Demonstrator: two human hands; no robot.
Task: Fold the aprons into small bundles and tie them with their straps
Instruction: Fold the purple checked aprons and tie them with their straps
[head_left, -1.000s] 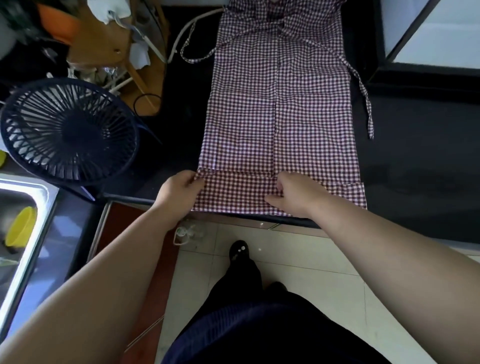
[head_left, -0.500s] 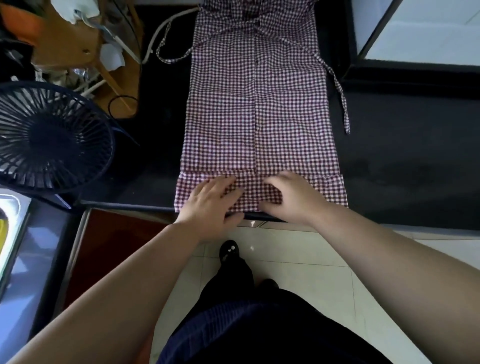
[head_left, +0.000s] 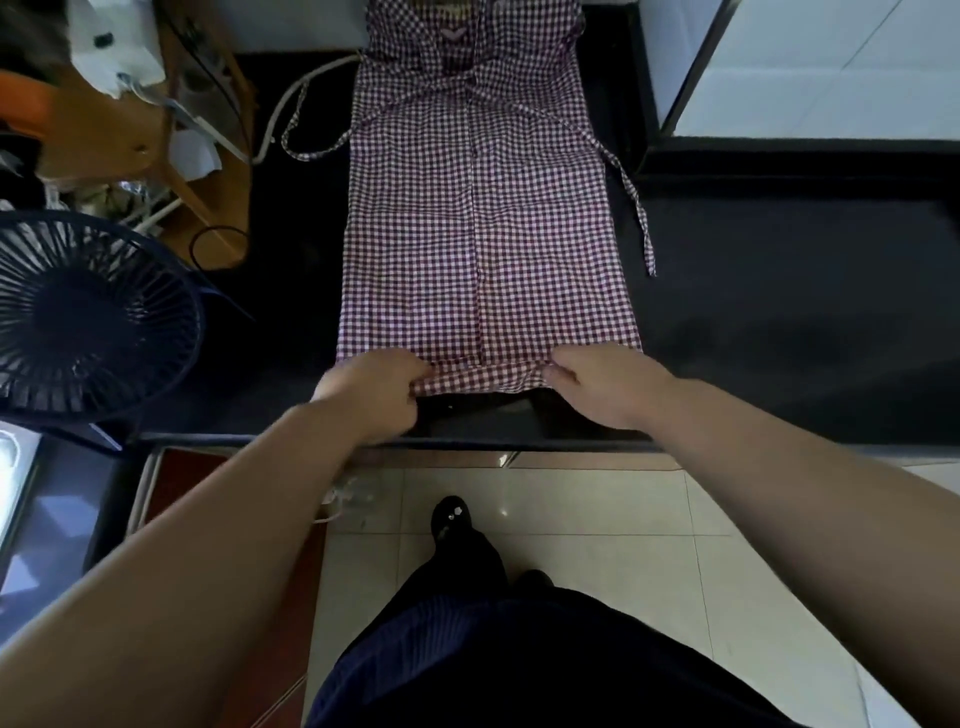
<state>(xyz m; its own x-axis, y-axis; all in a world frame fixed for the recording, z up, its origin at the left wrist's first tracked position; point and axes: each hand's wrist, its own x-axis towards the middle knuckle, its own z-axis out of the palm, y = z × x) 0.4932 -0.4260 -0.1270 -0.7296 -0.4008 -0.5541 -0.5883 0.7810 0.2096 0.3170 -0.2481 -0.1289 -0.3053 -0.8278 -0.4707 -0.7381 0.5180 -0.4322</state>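
Note:
A purple-and-white checked apron (head_left: 483, 218) lies lengthwise on the black counter (head_left: 779, 312), folded into a long narrow strip. Its near end is turned up into a small fold (head_left: 483, 375). My left hand (head_left: 371, 389) grips the left end of that fold with curled fingers. My right hand (head_left: 602, 382) pinches the right end of it. One strap (head_left: 636, 208) trails off the apron's right side, and another strap (head_left: 311, 140) loops off its left side near the far end.
A dark blue fan (head_left: 78, 317) stands at the left of the counter. Behind it is a wooden stand (head_left: 171, 145) with cables and white items. A white window ledge (head_left: 810, 67) lies at the far right. Tiled floor (head_left: 597, 519) and my dark clothing are below.
Both hands have gone from pressing flat on the near hem to gripping it and rolling it away from me, so a strip of bare counter now shows at the front edge.

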